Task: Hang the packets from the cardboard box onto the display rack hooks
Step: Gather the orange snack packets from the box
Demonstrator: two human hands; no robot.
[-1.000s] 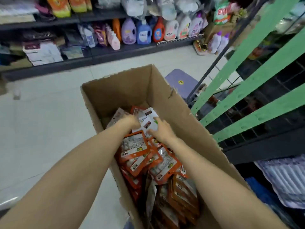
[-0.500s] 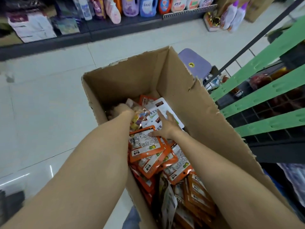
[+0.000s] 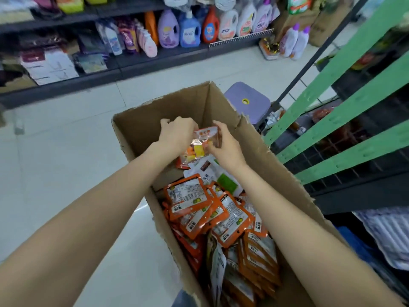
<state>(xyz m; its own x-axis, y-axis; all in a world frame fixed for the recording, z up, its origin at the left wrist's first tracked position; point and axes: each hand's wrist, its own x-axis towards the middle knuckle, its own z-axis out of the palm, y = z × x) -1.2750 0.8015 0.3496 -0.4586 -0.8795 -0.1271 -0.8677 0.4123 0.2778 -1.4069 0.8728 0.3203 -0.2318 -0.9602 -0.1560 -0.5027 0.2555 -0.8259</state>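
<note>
Hands meet above the far end of the cardboard box (image 3: 254,138), both raised over the heap inside; the left hand (image 3: 177,135) has its fingers curled round the upper left edge of a small clear packet (image 3: 202,144) with an orange header, and the right hand (image 3: 225,146) pinches the same packet from its right side, thumb and fingers closed on it; the packet hangs between the two hands, upright, clear of the packets below it. White packets (image 3: 212,173) with a green patch lie directly beneath the hands; nearer the person, orange packets (image 3: 199,209) with white labels lie piled and overlapping, filling the near half of the box. The box stands on the pale tiled floor (image 3: 55,162); just to its right rises the display rack (image 3: 345,120), with slanting green strips over a dark wire grid; a purple stool (image 3: 247,103) sits beyond the box's far corner. Detergent bottles (image 3: 190,29) line the shelf (image 3: 132,60) across the aisle.
</note>
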